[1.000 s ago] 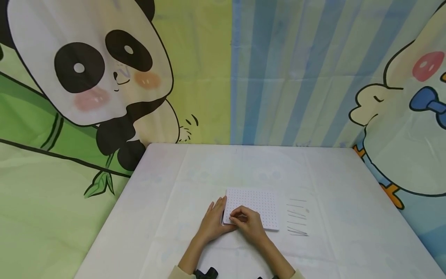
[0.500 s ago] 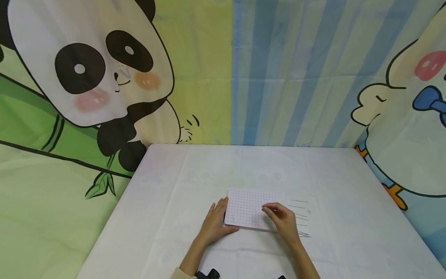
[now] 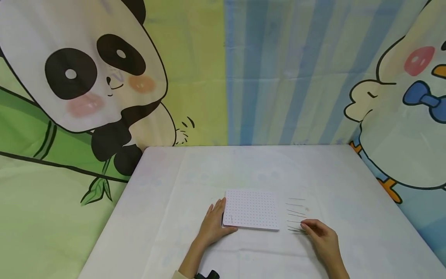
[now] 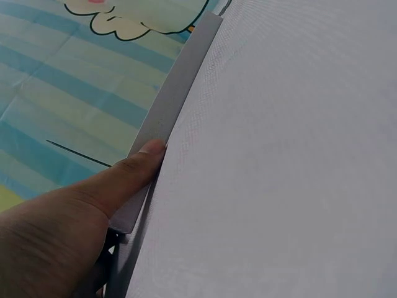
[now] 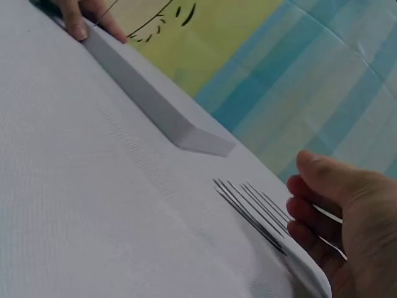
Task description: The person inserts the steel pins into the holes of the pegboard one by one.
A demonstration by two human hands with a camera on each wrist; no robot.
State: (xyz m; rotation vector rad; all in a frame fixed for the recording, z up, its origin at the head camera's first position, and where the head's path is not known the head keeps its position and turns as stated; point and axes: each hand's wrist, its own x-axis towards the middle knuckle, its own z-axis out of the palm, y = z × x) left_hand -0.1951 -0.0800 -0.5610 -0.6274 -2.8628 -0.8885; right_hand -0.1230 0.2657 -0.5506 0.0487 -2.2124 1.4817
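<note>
A white pegboard block (image 3: pixel 251 209) dotted with rows of small holes lies on the table. Against its near left corner rests my left hand (image 3: pixel 213 223), straight fingers along the left side, thumb against the front edge. One thin metal needle (image 4: pixel 77 153) stands upright from the board near that corner. To the right of the board, several similar needles (image 5: pixel 248 211) lie roughly parallel, a few bunched at the near end. My right hand (image 3: pixel 322 234) is at their right ends, fingers bent. In the right wrist view its thumb and index fingertips stand apart, with no needle visible between them.
The white cloth-covered table (image 3: pixel 195 174) extends around the board and needles. A backdrop with a panda (image 3: pixel 104 77) and stripes rises behind the far table edge. A black strap piece (image 3: pixel 208 275) shows at my left wrist.
My right hand has moved right from the board's near left corner to the needles. The standing needle came into view as the hand left. My left hand stays at the board.
</note>
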